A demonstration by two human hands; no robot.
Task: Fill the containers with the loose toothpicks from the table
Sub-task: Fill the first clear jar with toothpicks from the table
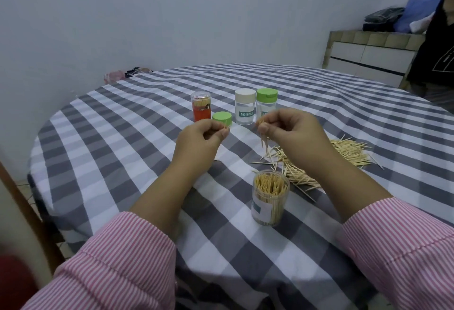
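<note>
- Up close, the right hand has its fingers pinched on a small bundle of toothpicks, tips hanging down, probably to even them.
- The left hand pinches what looks like one or two toothpicks beside it.
- Below stands an open container, nearly full, close for dropping.
- A loose pile lies on the checked surface to the right.
- Further back stand three lidded containers and a green lid.
</note>
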